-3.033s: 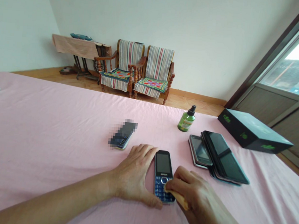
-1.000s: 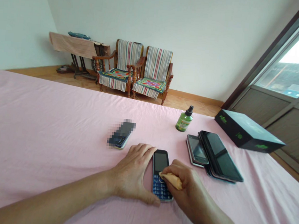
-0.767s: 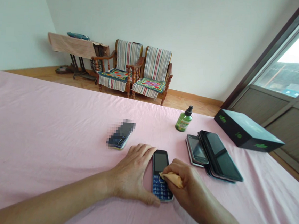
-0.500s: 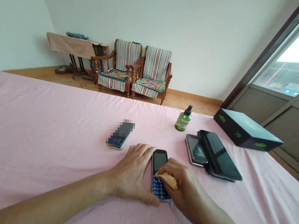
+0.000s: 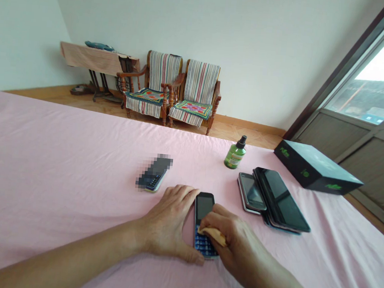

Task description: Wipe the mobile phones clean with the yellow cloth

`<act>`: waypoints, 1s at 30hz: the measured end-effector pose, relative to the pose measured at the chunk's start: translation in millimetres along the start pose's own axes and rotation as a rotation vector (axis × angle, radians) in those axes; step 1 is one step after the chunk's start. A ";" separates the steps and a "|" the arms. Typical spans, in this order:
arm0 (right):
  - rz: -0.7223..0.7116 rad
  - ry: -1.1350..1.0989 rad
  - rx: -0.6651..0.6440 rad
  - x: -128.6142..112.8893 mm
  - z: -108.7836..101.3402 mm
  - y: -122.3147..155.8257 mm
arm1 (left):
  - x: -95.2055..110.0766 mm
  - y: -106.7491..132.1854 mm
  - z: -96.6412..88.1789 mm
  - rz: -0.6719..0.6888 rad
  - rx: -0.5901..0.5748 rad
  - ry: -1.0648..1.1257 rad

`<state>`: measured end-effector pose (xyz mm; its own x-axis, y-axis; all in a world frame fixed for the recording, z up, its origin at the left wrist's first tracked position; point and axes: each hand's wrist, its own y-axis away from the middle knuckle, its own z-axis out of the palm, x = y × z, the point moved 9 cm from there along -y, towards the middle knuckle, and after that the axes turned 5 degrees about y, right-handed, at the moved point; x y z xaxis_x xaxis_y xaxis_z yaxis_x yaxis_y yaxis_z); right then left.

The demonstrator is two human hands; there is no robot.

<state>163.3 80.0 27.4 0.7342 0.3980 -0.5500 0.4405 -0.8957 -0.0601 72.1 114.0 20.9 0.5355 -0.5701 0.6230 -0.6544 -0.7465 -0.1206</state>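
Observation:
A keypad mobile phone [image 5: 204, 205] lies face up on the pink sheet, its dark screen away from me and its blue keys toward me. My left hand [image 5: 168, 220] braces it, fingertips at the upper left edge and thumb at the bottom end. Bunched in my closed right hand [image 5: 234, 237] is a yellow cloth [image 5: 216, 235], pressed on the upper keys. That hand hides the phone's right side. Farther off to the left rests a second keypad phone [image 5: 155, 179], partly blurred by pixels.
Right of my hands, a touchscreen phone [image 5: 251, 192] lies against stacked dark tablets [image 5: 283, 199]. Behind them stand a green spray bottle [image 5: 234, 154] and a black box [image 5: 314, 166]. Past the pink sheet [image 5: 59, 163] are two wooden armchairs [image 5: 196, 90] and a cloth-covered table [image 5: 92, 59].
My right hand and the cloth have shifted very slightly down and left over the keys. The left hand and the phone stay in place.

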 end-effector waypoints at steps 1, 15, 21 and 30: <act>-0.004 0.001 -0.004 -0.7 -0.3 0.4 | -0.3 0.1 0.1 0.002 0.001 0.002; 0.004 -0.055 -0.040 0.7 -4.6 11.2 | -2.0 -0.2 2.0 0.009 -0.008 -0.014; -0.021 -0.115 0.104 2.8 -9.3 9.5 | -2.3 0.5 2.4 0.014 -0.002 -0.034; -0.005 -0.051 0.088 3.7 1.4 4.2 | -1.1 0.4 1.3 0.010 -0.004 -0.017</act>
<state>167.2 77.4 24.0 0.7038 0.3942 -0.5909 0.3954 -0.9085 -0.1351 71.9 113.8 19.1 0.5381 -0.5832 0.6085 -0.6619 -0.7394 -0.1233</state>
